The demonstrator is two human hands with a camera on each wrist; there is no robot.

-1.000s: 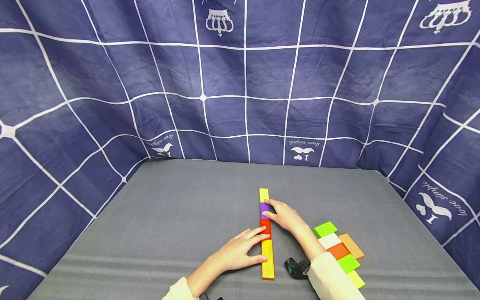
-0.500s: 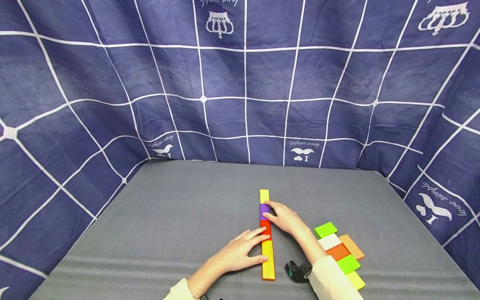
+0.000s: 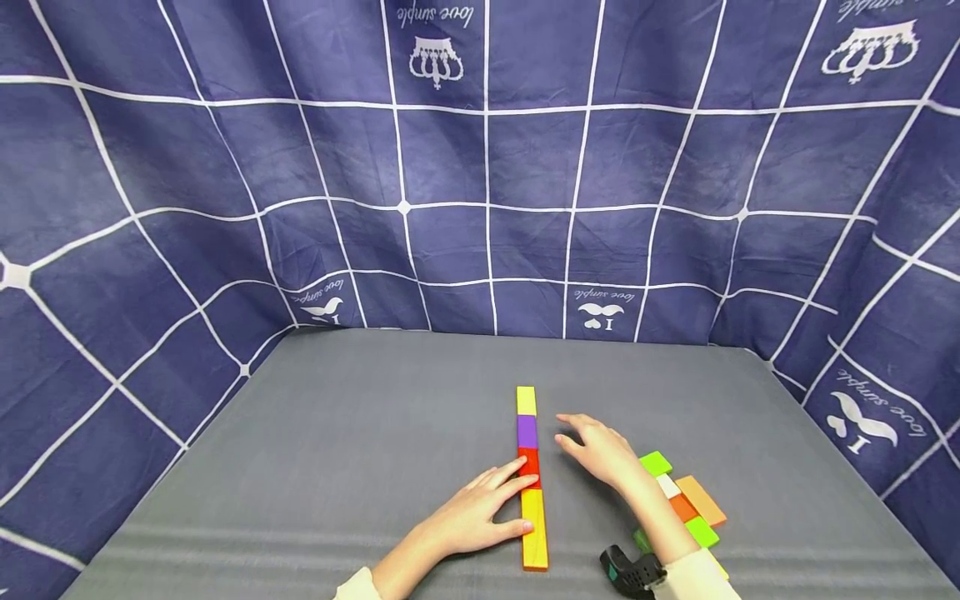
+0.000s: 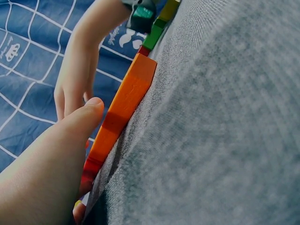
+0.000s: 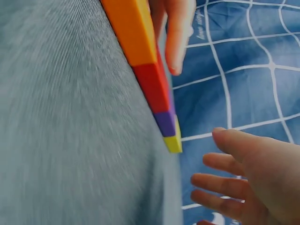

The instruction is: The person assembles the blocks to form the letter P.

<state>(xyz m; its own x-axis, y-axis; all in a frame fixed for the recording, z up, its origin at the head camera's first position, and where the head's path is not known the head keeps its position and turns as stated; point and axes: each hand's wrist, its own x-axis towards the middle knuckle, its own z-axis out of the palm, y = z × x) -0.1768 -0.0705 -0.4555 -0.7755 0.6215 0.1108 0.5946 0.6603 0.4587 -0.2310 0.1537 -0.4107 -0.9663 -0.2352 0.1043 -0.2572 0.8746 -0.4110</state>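
A straight row of flat blocks lies on the grey cloth, end to end: a yellow block (image 3: 527,400) at the far end, then a purple block (image 3: 527,432), a red block (image 3: 531,467) and a longer orange-yellow block (image 3: 535,550) nearest. Extended fingers of my left hand (image 3: 480,512) rest on the red block, and its thumb touches the orange-yellow one. To the right of the row, my right hand (image 3: 600,450) is apart from the blocks and holds nothing. In the right wrist view its fingers (image 5: 220,185) are spread beside the yellow end.
Right of the row lies a group of loose blocks: a green block (image 3: 656,462), a white block (image 3: 668,486), a red-orange block (image 3: 683,507), an orange block (image 3: 702,500) and another green block (image 3: 702,531). The right forearm partly covers them. A blue curtain (image 3: 525,167) hangs behind.
My right hand has let go of the purple and yellow blocks and moved right, away from the row. The left hand stays on the row. The head view has shifted slightly.
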